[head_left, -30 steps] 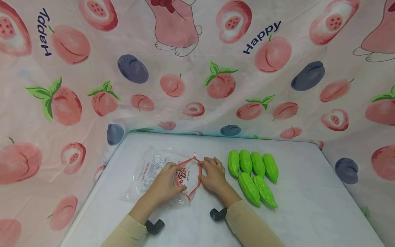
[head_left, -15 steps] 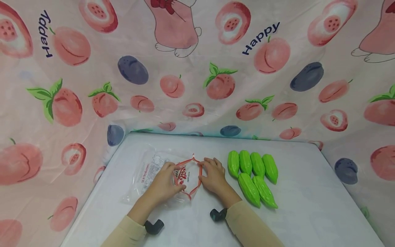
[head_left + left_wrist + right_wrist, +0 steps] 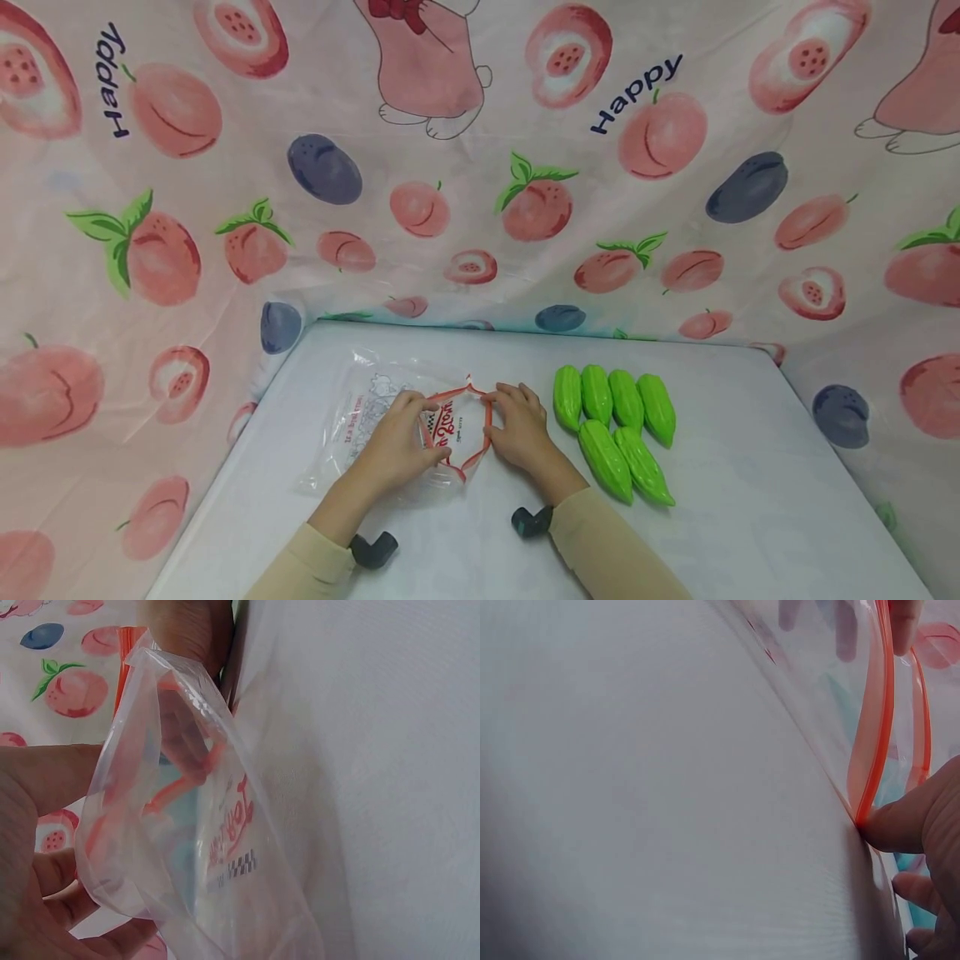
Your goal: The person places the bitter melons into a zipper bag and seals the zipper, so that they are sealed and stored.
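Observation:
A clear zip-lock bag (image 3: 360,408) with orange seal strips and red print lies on the white table, its mouth spread wide toward the right. My left hand (image 3: 401,437) holds the near upper edge of that mouth, thumb and fingers apart along the strip. At the opposite edge my right hand (image 3: 517,425) holds the lower orange strip (image 3: 877,742) with thumb and index finger. In the left wrist view the see-through bag (image 3: 187,847) gapes, with left fingers (image 3: 64,900) curved at its side. Several glossy green star fruits (image 3: 606,460) lie right of my right hand.
The star fruits form two rows, four-sided group tips pointing forward and toward me. A fruit-printed cloth (image 3: 480,167) stands behind and along the sides of the white table (image 3: 750,500). Black wrist cameras (image 3: 375,550) sit under both sleeves.
The bag's upper edge under my left hand has shifted slightly, and more of the red print shows inside the mouth. My right hand and the green star fruits stay in place.

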### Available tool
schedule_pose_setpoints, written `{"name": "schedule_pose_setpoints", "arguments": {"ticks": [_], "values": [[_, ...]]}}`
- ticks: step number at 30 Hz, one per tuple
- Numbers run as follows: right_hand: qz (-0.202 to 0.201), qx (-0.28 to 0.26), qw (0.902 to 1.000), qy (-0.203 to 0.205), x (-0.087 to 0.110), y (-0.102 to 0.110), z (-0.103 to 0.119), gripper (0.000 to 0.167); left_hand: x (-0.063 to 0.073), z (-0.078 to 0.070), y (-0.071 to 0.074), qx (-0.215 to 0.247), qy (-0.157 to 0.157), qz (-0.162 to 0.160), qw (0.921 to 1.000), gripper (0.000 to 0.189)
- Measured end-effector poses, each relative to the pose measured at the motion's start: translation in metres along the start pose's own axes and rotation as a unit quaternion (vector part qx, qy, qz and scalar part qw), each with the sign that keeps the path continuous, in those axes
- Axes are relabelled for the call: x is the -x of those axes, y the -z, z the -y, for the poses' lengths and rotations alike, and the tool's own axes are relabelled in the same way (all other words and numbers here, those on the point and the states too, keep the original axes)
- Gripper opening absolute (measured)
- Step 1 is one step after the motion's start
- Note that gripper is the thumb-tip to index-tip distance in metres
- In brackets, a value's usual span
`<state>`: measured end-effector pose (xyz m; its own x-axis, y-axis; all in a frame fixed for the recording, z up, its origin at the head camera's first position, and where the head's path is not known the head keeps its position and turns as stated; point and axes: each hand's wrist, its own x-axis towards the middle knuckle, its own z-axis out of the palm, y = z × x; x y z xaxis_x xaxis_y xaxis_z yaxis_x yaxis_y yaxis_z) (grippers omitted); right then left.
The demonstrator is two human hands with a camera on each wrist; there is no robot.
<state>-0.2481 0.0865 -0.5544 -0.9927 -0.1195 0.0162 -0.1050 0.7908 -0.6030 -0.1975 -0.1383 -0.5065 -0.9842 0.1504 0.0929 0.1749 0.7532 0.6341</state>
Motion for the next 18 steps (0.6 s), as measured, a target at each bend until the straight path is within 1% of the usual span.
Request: {"name": "schedule_pose_setpoints", "arguments": {"ticks": [3,11,18], "values": [[0.000,-0.003,1.0000,-0.003,0.0000,-0.0001,0.0002,0.045,0.0004,-0.0005,0.0003,0.002,-0.004,-0.002,1.0000,0.072],[-0.006,-0.006,1.0000,-0.002,0.0015,-0.0016,0.0011,0.043,0.0024,-0.0009,0.0005,0.009,-0.011,0.005,0.9999,0.072],[-0.016,-0.005,0.9998,-0.003,0.0030,-0.0015,0.0024,0.043,0.0042,-0.0010,-0.0036,0.004,-0.017,0.007,0.9998,0.074]]}}
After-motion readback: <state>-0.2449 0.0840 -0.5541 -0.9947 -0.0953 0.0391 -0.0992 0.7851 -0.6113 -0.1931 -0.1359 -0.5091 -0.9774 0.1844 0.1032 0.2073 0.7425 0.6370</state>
